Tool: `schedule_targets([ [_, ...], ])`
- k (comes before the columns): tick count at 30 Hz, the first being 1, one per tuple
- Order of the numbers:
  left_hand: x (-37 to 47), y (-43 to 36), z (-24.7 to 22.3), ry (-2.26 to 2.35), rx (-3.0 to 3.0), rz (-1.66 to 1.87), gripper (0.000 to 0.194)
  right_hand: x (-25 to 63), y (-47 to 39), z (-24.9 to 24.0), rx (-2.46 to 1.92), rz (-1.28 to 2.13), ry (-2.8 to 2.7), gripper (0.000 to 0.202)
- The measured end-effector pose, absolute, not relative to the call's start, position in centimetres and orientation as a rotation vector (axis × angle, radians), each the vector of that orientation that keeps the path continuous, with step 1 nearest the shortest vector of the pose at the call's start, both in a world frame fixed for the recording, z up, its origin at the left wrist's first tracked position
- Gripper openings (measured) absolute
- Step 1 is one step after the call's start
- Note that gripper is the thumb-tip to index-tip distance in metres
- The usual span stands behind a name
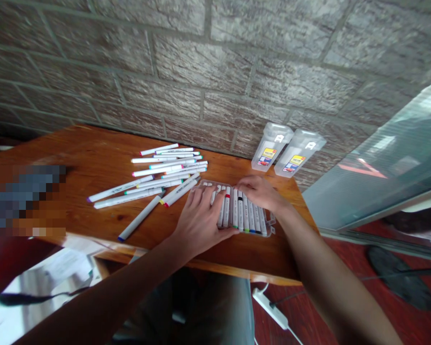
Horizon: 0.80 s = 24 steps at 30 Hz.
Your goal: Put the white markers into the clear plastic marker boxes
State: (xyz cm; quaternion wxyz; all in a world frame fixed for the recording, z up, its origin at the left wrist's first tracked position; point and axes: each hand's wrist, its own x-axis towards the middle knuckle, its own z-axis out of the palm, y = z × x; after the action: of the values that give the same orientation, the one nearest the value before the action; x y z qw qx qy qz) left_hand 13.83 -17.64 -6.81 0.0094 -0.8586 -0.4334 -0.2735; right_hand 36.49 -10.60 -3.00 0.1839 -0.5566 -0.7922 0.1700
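Note:
A clear plastic marker case point(272, 231) lies on the wooden table, with a row of white markers point(251, 215) side by side in it. My left hand point(203, 220) rests across the case's left part, its fingers over the far side and its thumb along the near edge, gripping it. My right hand point(261, 192) is bent over the far ends of the markers, fingers curled in; what its fingertips hold is hidden. Left of the case, loose white markers point(168, 170) with coloured ends lie in a spread pile. One blue-ended marker point(140, 218) lies nearer the front edge.
Two clear plastic containers point(267, 148) with yellow labels stand at the table's back right, by the brick wall point(179, 62). The wooden table point(111, 139) ends close to my body. Below, a white power strip point(271, 309) hangs near the floor. A glass panel point(377, 167) is at right.

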Motion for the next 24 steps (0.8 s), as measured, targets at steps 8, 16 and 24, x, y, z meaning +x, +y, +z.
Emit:
schedule_targets([
  [8, 13.53, -17.72, -6.95, -1.328, -2.716, -0.847, 0.08, 36.72, -10.68, -3.07, -1.64, 0.416, -2.2, 0.027],
  [16, 13.82, -17.68, -6.84, -1.342, -2.712, -0.817, 0.08, 36.67, -10.84, -2.53, -1.709, 0.406, -2.2, 0.03],
  [24, 13.78, -17.65, -7.06, -1.317, -2.717, -0.802, 0.076, 36.8, -10.82, -2.39, -1.812, 0.322, -2.177, 0.034],
])
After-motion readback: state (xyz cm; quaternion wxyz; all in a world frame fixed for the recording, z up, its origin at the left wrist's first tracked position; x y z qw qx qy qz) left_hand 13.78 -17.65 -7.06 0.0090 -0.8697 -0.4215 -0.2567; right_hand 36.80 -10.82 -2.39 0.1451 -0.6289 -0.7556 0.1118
